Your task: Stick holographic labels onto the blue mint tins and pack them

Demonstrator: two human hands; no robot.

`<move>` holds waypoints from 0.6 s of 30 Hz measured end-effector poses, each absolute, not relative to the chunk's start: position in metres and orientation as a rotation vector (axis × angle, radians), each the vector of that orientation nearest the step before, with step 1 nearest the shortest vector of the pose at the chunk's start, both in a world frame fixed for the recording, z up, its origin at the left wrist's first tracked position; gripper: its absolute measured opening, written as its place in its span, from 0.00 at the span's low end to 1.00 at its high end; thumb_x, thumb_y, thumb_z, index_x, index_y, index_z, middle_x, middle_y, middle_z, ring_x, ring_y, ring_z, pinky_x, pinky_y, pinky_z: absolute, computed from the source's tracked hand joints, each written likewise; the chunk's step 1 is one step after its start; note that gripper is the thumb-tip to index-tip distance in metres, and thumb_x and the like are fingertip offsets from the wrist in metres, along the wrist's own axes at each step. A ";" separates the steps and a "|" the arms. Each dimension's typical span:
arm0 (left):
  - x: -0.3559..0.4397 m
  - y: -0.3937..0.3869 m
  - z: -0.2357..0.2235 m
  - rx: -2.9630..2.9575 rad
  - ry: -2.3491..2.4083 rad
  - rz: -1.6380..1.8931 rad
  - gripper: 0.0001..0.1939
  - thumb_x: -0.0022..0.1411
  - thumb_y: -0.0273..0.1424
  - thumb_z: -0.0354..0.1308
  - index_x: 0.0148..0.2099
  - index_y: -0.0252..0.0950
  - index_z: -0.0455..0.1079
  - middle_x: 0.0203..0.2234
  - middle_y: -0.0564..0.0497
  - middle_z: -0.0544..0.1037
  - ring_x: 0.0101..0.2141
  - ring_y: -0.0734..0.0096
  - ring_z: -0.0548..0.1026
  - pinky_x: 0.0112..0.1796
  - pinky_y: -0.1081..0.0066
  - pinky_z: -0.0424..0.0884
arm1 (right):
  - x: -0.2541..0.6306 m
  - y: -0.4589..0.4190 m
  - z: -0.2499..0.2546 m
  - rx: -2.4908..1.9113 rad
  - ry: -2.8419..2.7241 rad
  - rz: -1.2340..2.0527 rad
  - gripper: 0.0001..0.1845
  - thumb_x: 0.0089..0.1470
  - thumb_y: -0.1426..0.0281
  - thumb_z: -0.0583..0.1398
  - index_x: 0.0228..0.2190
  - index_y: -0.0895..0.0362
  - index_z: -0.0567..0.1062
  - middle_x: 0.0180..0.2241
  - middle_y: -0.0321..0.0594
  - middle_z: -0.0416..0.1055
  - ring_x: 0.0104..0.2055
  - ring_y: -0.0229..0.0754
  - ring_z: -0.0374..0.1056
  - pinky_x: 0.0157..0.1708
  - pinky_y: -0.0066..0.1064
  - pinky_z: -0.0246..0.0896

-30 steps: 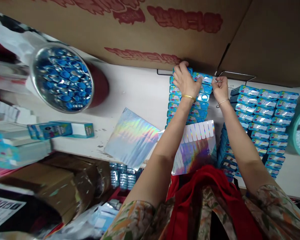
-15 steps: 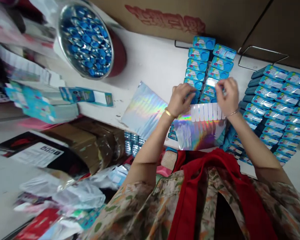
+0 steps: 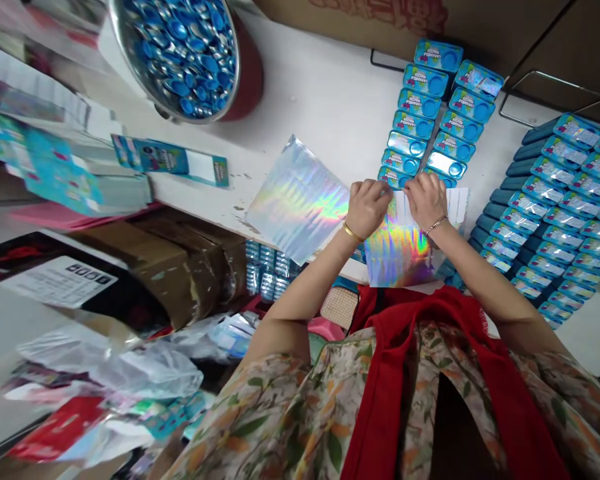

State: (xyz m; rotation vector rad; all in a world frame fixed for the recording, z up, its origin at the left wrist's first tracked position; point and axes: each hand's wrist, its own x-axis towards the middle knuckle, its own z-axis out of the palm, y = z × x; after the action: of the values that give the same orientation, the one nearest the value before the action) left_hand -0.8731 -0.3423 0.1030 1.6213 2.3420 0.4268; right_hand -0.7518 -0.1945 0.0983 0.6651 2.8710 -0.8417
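The left hand (image 3: 367,209) and right hand (image 3: 427,201) position narrowed fingers at the 12 o'clock edge of the holographic sticker sheet (image 3: 397,257), grip contents indeterminable, with blue tins (image 3: 414,125) beyond on the tabletop (image 3: 313,93).

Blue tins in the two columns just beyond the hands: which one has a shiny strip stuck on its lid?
The farthest tin in the right column: a shiny strip covers its end, where the other clearly visible lids show bare round dimples.

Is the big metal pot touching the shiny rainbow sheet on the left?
Apart. The head view shows white tabletop between the metal pot and the left rainbow sheet.
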 end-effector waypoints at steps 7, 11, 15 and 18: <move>-0.836 -0.373 0.140 1.599 2.285 0.679 0.06 0.70 0.32 0.54 0.40 0.39 0.71 0.40 0.46 0.82 0.40 0.62 0.74 0.43 0.59 0.59 | -0.753 -0.195 0.090 0.747 2.862 -0.943 0.22 0.70 0.58 0.45 0.43 0.55 0.76 0.43 0.49 0.70 0.50 0.53 0.62 0.51 0.48 0.57; -0.830 -0.369 0.175 1.042 2.376 1.257 0.07 0.68 0.35 0.60 0.37 0.40 0.68 0.31 0.53 0.78 0.35 0.69 0.75 0.44 0.61 0.64 | -0.750 -0.189 0.096 0.806 2.881 -1.389 0.33 0.67 0.46 0.42 0.40 0.54 0.76 0.41 0.47 0.71 0.50 0.51 0.65 0.53 0.49 0.59; -0.847 -0.339 0.170 0.382 2.126 1.724 0.13 0.65 0.42 0.64 0.37 0.40 0.67 0.28 0.55 0.74 0.31 0.74 0.75 0.35 0.70 0.70 | -0.743 -0.191 0.121 0.837 2.560 -2.170 0.40 0.61 0.37 0.40 0.37 0.53 0.76 0.37 0.42 0.71 0.42 0.44 0.68 0.47 0.42 0.65; -0.856 -0.313 0.151 0.243 1.949 1.769 0.15 0.62 0.42 0.67 0.35 0.39 0.66 0.27 0.57 0.73 0.28 0.78 0.74 0.33 0.74 0.71 | -0.739 -0.194 0.137 1.002 2.345 -2.301 0.30 0.59 0.39 0.53 0.31 0.53 0.73 0.30 0.35 0.68 0.35 0.38 0.66 0.41 0.36 0.64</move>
State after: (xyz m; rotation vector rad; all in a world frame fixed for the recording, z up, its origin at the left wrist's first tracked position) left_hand -0.8562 -0.3130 0.1514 0.2427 1.9487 1.7690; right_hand -0.7386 -0.1939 0.1371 1.0021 2.3449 -2.3007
